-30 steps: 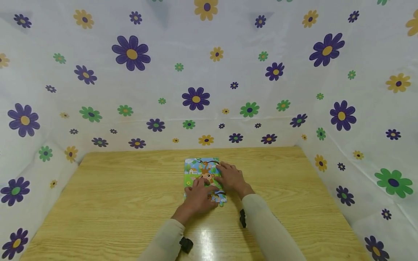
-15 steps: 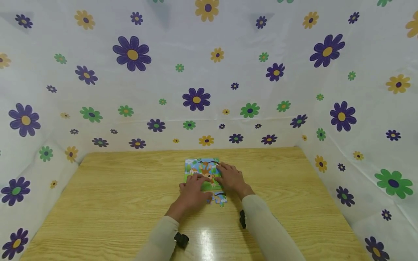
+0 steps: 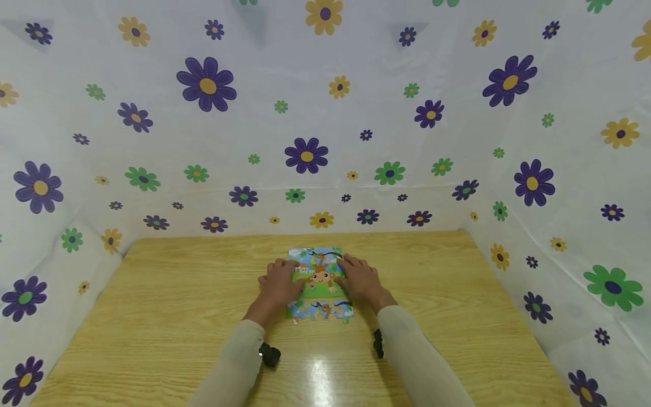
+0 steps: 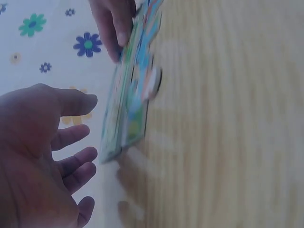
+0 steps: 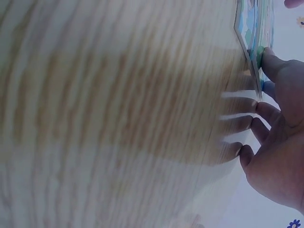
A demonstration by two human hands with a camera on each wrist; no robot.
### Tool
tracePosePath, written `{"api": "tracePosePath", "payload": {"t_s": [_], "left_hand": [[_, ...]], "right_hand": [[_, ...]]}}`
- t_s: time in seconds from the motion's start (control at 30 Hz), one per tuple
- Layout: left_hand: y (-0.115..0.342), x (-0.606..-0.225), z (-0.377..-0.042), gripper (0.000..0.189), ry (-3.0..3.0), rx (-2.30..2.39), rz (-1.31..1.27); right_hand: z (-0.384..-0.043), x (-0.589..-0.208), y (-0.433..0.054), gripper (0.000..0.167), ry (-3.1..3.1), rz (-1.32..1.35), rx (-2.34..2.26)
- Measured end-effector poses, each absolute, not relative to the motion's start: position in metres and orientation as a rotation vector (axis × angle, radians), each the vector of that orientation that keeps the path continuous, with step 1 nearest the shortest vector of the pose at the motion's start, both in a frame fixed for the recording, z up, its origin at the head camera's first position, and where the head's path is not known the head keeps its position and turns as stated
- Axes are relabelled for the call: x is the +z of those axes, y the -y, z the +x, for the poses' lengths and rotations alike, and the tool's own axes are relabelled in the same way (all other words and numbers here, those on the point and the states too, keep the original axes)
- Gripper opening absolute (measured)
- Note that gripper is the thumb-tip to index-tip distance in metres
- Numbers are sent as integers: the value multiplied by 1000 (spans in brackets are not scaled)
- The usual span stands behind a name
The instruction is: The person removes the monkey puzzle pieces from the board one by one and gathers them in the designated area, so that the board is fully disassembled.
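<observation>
A flat picture board (image 3: 328,291) with a printed monkey lies on the table. Along its near side is a row of joined jigsaw pieces (image 3: 305,311), knobs pointing toward me. At the board's left side is my left hand (image 3: 278,282), its thumb over the board in the head view. The left wrist view shows that hand (image 4: 38,147) with fingers spread and loosely bent, holding nothing. My right hand (image 3: 362,277) rests at the board's right edge. In the right wrist view its thumb (image 5: 273,64) touches the edge while the other fingertips stand on the table.
The wood-grain table (image 3: 193,311) runs back to a white flowered sheet (image 3: 254,130), which also closes off both sides. A small black camera (image 3: 270,355) is strapped at the left wrist, another black device (image 3: 378,343) at the right.
My left hand has moved left, off the picture and the row of pieces, to the board's left side, uncovering the monkey and the row. My right hand stays in place.
</observation>
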State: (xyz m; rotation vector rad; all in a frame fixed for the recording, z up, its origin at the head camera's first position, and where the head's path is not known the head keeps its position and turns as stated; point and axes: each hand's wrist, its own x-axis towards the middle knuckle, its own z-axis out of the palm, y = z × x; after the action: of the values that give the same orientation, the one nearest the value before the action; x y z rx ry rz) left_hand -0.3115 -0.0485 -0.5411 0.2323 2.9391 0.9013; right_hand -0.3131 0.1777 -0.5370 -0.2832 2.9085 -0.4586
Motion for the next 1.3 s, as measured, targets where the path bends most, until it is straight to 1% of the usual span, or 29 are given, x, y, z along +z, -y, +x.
{"api": "tracePosePath", "payload": {"t_s": [0.17, 0.4, 0.63, 0.77, 1.03, 1.13, 1.23, 1.3], "left_hand": [[54, -543, -321, 51, -2908, 891, 229], [57, -545, -327, 49, -2893, 886, 255], [59, -540, -327, 46, -2907, 810, 275], [57, -535, -326, 47, -2915, 778, 262], [54, -533, -328, 47, -2928, 726, 232], [55, -531, -330, 46, -2916, 699, 240], [57, -527, -334, 46, -2883, 655, 258], [59, -526, -338, 45, -2861, 624, 269]], "right_hand": [[-312, -537, -177, 56, -2914, -280, -474], [-313, -537, -175, 55, -2938, -259, -504], [-313, -540, -168, 42, -3010, -255, -569], [-312, -543, -164, 35, -3080, -314, -566], [-304, -543, -163, 29, -3135, -525, -536], [-301, -542, -163, 31, -3114, -585, -509], [-298, -543, -162, 34, -3082, -579, -474], [-298, -544, -161, 33, -3074, -576, -432]]}}
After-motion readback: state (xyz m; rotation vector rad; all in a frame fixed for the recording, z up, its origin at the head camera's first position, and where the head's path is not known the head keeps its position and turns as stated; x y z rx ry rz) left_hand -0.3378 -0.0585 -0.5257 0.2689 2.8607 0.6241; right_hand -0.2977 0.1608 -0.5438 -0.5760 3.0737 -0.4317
